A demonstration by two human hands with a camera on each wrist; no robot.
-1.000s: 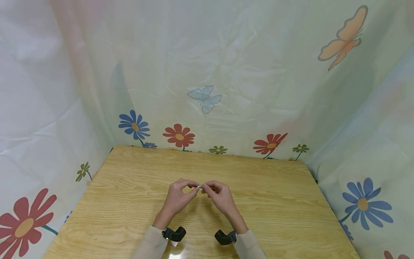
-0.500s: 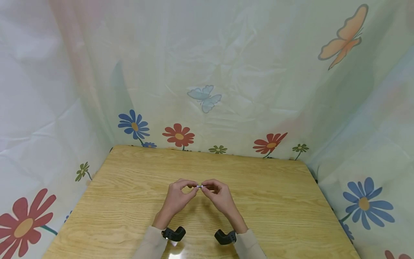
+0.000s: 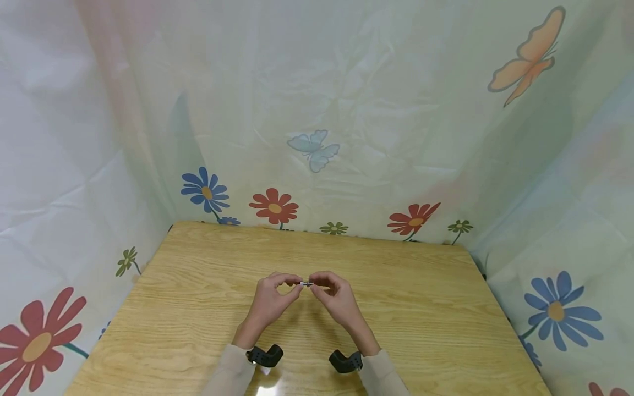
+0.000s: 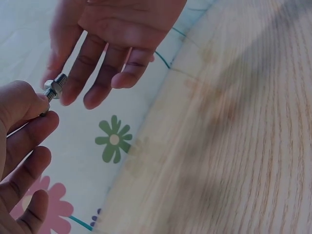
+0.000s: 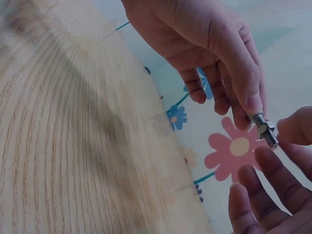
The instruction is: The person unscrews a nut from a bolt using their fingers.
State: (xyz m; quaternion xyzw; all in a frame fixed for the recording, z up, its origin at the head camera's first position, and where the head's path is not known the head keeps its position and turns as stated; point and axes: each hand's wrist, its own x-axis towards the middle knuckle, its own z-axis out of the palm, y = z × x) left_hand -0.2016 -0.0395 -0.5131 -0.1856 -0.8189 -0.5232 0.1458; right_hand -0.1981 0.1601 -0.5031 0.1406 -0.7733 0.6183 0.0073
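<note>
Bolt (image 5: 260, 120) sits between left hand (image 3: 268, 301) and right hand (image 3: 340, 303) — table (image 3: 421, 308) below.

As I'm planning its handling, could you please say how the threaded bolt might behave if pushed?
The bolt would probably roll unevenly, since the nut around its shank looks faceted. Its metallic sheen suggests it's stiff, perhaps heavy for its size.

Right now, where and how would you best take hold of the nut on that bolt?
I'd pinch the nut across opposite flat faces, coming from the right with the right hand. Its faceted sides should resist slipping. The left hand pinches the far end of the bolt, whose threaded tip points toward the right hand, leaving that side reachable.
</note>
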